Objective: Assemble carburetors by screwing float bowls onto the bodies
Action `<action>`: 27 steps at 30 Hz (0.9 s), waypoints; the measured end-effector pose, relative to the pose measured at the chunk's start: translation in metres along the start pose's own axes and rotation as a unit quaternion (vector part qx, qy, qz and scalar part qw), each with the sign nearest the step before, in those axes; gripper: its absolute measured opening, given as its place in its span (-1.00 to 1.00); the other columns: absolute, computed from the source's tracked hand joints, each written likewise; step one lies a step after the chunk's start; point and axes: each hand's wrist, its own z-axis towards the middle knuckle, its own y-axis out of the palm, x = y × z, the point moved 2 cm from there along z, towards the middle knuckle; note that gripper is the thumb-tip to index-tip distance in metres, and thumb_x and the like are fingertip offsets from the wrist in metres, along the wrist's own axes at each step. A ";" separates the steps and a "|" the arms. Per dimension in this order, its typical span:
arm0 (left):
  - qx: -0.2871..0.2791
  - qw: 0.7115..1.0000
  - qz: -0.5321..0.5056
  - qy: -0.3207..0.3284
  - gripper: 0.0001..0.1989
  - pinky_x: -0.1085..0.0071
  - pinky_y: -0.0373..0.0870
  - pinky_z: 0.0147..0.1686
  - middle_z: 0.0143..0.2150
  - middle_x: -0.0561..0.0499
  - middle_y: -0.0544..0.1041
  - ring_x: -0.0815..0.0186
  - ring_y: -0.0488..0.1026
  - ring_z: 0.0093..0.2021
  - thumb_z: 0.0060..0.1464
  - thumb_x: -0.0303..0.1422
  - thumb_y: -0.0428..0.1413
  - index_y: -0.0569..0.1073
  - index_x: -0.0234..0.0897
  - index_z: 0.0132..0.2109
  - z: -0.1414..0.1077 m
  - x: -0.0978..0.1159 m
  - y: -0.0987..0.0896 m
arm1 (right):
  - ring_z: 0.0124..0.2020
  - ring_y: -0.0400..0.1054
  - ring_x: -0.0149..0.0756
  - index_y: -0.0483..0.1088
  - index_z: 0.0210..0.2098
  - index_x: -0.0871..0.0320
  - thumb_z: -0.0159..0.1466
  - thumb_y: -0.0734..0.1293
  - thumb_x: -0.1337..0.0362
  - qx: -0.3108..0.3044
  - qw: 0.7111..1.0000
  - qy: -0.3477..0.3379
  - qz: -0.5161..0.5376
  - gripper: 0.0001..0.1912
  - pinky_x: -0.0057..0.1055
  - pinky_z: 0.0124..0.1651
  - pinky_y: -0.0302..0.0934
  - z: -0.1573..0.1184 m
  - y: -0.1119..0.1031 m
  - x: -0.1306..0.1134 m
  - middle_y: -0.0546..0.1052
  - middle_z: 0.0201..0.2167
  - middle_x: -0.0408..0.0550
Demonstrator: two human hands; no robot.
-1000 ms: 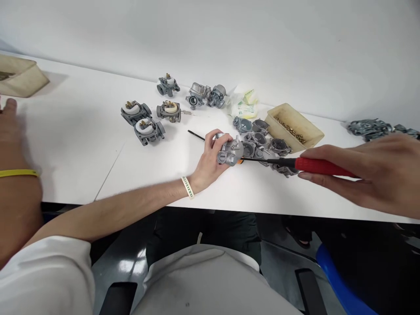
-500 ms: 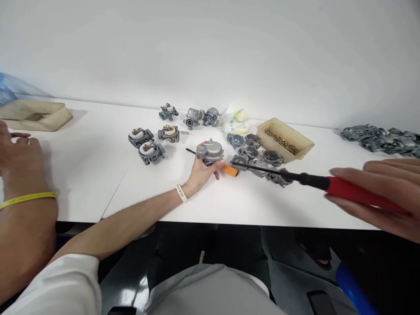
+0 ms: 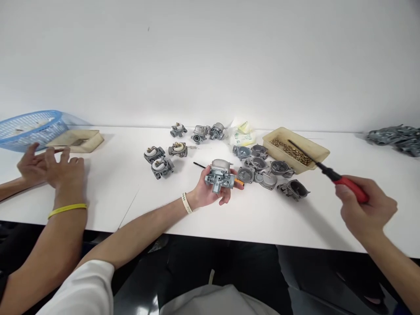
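Observation:
A silver carburetor (image 3: 220, 176) rests in my left hand (image 3: 207, 192), its fingers wrapped under and around the body, slightly above the table. My right hand (image 3: 369, 208) grips a screwdriver with a red handle (image 3: 351, 188); its dark shaft points left and away, over the cream tray of brass screws (image 3: 288, 151). Behind my left hand lies another screwdriver with an orange handle (image 3: 240, 183), mostly hidden, its black shaft showing on the left. Several grey float bowls (image 3: 259, 164) lie between my hands, in front of the tray.
Carburetors with white floats (image 3: 159, 165) stand to the left, and two more assembled ones (image 3: 201, 133) at the back. A plastic bag (image 3: 242, 134) lies near the wall. A co-worker's hands (image 3: 62, 168) are at far left, by a blue basket (image 3: 55, 129). Metal parts (image 3: 393, 138) are piled at right.
My left hand has lifted and tilted the carburetor so its side shows. My right hand has drawn the red screwdriver back, its tip now raised toward the screw tray. The view has shifted left.

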 end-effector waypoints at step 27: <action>0.079 0.988 0.056 0.122 -0.57 0.45 0.33 -0.47 -0.21 -0.04 0.46 0.37 0.46 -0.36 0.16 -0.05 0.25 0.44 -0.33 -0.06 0.037 0.075 0.033 | -0.60 0.07 -0.44 0.27 -0.34 0.10 0.18 0.38 -0.02 0.004 0.907 0.249 0.340 -0.65 -0.45 -0.57 -0.05 0.031 0.061 0.072 0.18 -0.65 -0.24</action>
